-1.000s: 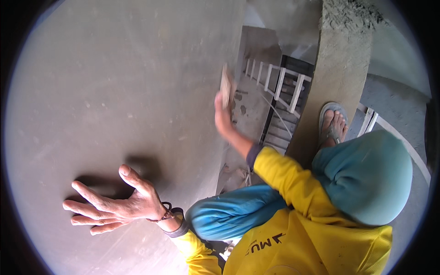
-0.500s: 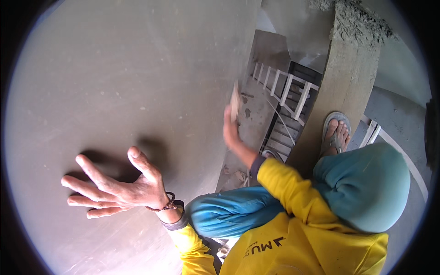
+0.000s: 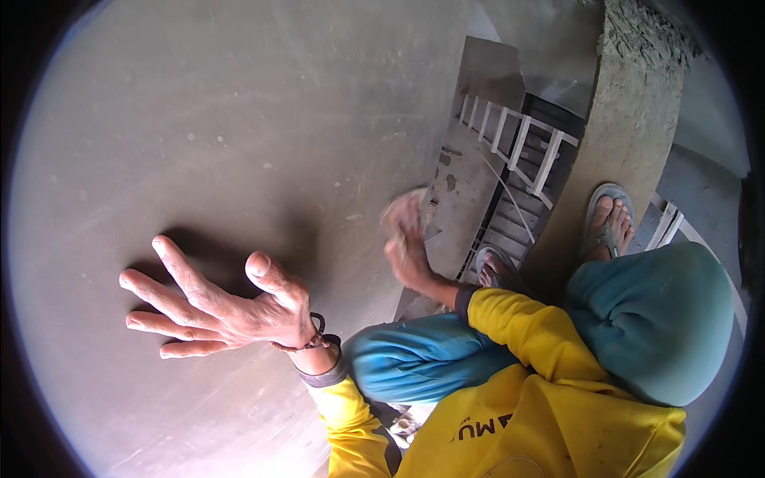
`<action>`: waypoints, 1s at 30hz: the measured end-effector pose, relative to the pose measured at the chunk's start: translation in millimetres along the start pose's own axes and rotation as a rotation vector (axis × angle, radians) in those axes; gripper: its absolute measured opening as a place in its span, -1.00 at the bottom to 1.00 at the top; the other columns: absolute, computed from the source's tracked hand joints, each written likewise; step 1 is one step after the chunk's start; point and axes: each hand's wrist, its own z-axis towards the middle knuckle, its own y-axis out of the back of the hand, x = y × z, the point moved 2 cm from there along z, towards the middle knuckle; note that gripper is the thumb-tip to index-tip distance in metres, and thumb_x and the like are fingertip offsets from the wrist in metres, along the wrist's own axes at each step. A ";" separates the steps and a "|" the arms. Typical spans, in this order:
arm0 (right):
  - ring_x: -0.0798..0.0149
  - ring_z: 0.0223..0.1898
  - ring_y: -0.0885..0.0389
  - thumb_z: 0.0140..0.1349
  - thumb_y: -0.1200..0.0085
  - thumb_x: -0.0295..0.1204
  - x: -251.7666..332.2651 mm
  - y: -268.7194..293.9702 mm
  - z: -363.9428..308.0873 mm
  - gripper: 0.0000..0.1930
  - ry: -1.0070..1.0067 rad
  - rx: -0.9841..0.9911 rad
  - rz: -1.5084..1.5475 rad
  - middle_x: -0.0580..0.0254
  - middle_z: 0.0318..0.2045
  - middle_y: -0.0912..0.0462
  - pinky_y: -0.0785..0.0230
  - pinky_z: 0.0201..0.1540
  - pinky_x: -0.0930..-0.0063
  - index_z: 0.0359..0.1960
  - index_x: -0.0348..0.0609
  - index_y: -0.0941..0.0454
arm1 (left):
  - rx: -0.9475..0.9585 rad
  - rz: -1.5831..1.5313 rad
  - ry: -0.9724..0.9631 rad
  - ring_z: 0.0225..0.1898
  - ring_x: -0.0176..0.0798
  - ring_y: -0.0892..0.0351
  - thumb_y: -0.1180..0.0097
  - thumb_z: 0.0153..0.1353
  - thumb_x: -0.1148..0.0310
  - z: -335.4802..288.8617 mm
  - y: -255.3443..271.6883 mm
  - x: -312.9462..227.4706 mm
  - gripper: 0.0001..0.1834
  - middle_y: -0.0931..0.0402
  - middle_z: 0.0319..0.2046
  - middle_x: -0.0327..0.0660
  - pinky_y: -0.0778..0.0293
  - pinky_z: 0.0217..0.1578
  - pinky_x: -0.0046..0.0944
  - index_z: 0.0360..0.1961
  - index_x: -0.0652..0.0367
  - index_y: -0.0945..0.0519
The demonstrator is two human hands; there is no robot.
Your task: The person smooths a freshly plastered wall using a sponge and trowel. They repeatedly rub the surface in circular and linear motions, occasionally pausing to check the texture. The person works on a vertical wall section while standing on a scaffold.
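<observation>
My left hand [image 3: 231, 309] is spread against the smooth grey plastered wall [image 3: 263, 103], fingers apart and holding nothing. A cord bracelet circles that wrist. Toward the wall's right edge, my right hand [image 3: 409, 253] grips a thin, pale, flat piece [image 3: 414, 197] and keeps it at the wall surface. Motion smears this hand and the piece, so its exact kind cannot be made out. Both arms wear yellow sleeves with dark cuffs.
My sandalled foot [image 3: 610, 219] stands on a narrow plank [image 3: 629, 127] crusted with dried mortar at its far end. The other foot [image 3: 496, 264] is beside its left edge. Below are white ladder-like frames [image 3: 518, 143], dark steps [image 3: 510, 223] and a stained floor [image 3: 458, 179].
My right hand has turned, bringing the flat piece from edge-on to facing the wall more broadly. The whole view has shifted slightly; my left hand remains spread on the wall.
</observation>
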 end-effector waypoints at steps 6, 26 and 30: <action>-0.11 0.59 0.32 0.53 0.33 0.05 29.6 -8.7 9.8 -0.23 0.041 0.126 -0.190 -0.08 0.58 0.20 0.47 0.57 -0.08 0.56 -0.20 0.15 | -0.019 -0.052 -0.021 0.57 -0.04 0.04 0.34 0.36 -0.43 -2.4 -1.2 -1.1 -0.20 -0.29 0.45 -0.24 0.57 0.49 0.17 0.25 -0.15 -0.60; -0.33 0.57 0.31 0.43 0.11 -0.23 92.5 8.3 89.9 -0.37 0.351 0.071 -0.127 -0.03 0.56 0.08 0.51 0.54 -0.26 0.52 0.08 -0.11 | 0.028 -0.081 -0.058 0.56 -0.05 0.01 0.46 0.44 -0.33 -0.4 -2.5 -13.1 -0.24 -0.31 0.44 -0.21 0.52 0.51 0.10 0.27 -0.13 -0.58; -0.31 0.57 0.29 0.44 0.13 -0.22 33.6 12.0 2.0 -0.37 0.420 0.257 -0.211 -0.03 0.56 0.05 0.48 0.52 -0.30 0.54 0.12 -0.09 | 0.043 -0.043 -0.029 0.55 -0.07 -0.03 0.60 0.44 -0.33 7.2 -5.1 -14.9 -0.18 -0.31 0.44 -0.25 0.49 0.51 0.14 0.29 -0.11 -0.55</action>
